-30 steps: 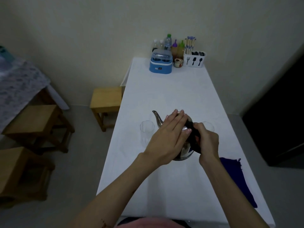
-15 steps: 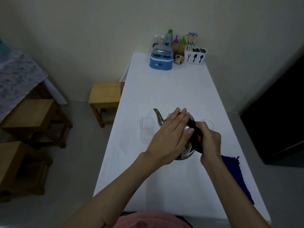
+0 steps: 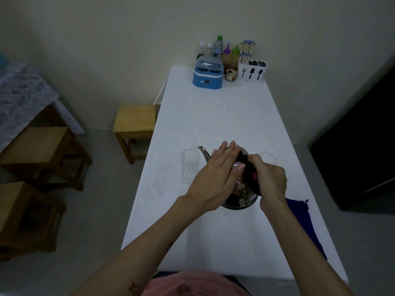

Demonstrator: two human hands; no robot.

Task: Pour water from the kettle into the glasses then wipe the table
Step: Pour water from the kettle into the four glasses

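A steel kettle [image 3: 241, 199] with a black handle sits mid-table, its spout pointing left toward a clear glass [image 3: 189, 167]. My right hand [image 3: 269, 180] is closed around the black handle. My left hand [image 3: 215, 178] lies flat on the kettle's lid, fingers straight and together. A second clear glass [image 3: 268, 158] stands behind my right hand, partly hidden. A dark blue cloth [image 3: 305, 223] lies at the table's right edge, beside my right forearm. The white table [image 3: 218, 116] runs away from me to the wall.
At the far end stand a blue container [image 3: 207, 74], several bottles [image 3: 218, 48], a small jar [image 3: 231, 74] and a white cutlery holder [image 3: 253, 70]. Wooden stools [image 3: 134, 122] sit on the floor to the left. A dark cabinet [image 3: 363, 146] stands to the right.
The view has shifted slightly. Both hands stay on the kettle, which remains at about the same spot beside the left glass.
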